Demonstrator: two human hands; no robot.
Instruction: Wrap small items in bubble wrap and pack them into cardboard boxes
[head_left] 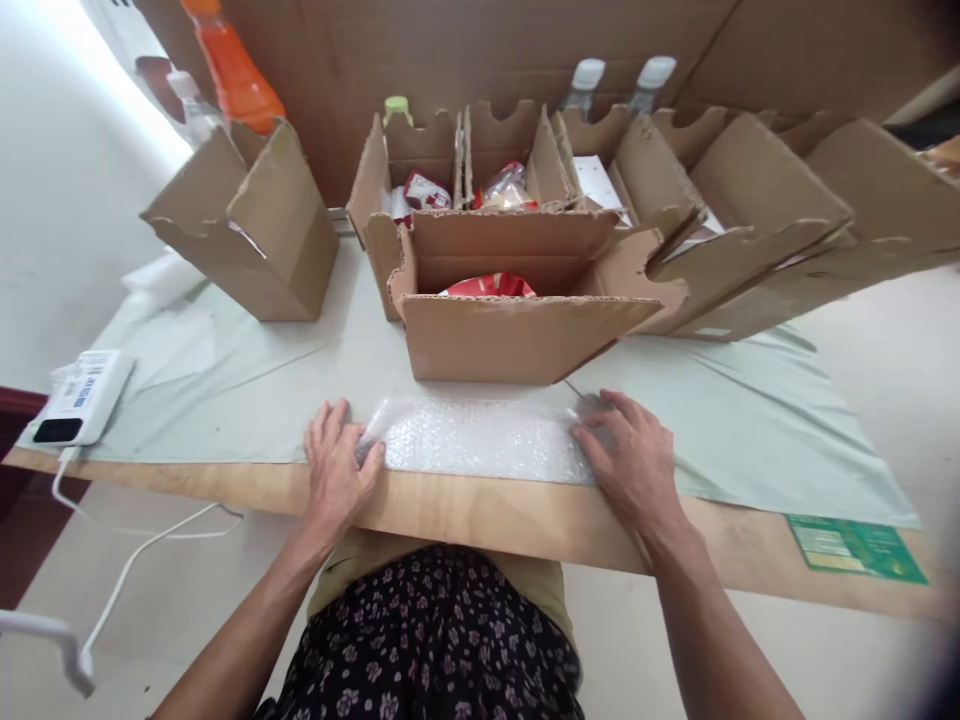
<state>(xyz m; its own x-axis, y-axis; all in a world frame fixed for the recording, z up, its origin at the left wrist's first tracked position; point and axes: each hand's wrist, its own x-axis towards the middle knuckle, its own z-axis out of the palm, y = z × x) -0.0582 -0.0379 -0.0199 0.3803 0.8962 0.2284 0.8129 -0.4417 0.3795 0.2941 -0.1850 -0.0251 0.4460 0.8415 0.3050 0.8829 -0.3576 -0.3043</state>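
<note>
A clear sheet of bubble wrap point(480, 440) lies flat along the front of the table, its two ends lifted a little. My left hand point(336, 468) grips the left end between thumb and fingers. At the right end, my right hand point(628, 452) holds the bubble wrap with its thumb and fingertips. Directly behind the sheet stands a low, open cardboard box point(510, 340) with a red packet point(491, 286) inside.
Several open cardboard boxes point(427, 145) stand in a row at the back, some holding packets. Another cardboard box point(292, 230) is at the left, by an orange bottle point(236, 80). A white device point(86, 395) with a cable sits far left; a green packet point(855, 548) lies at front right.
</note>
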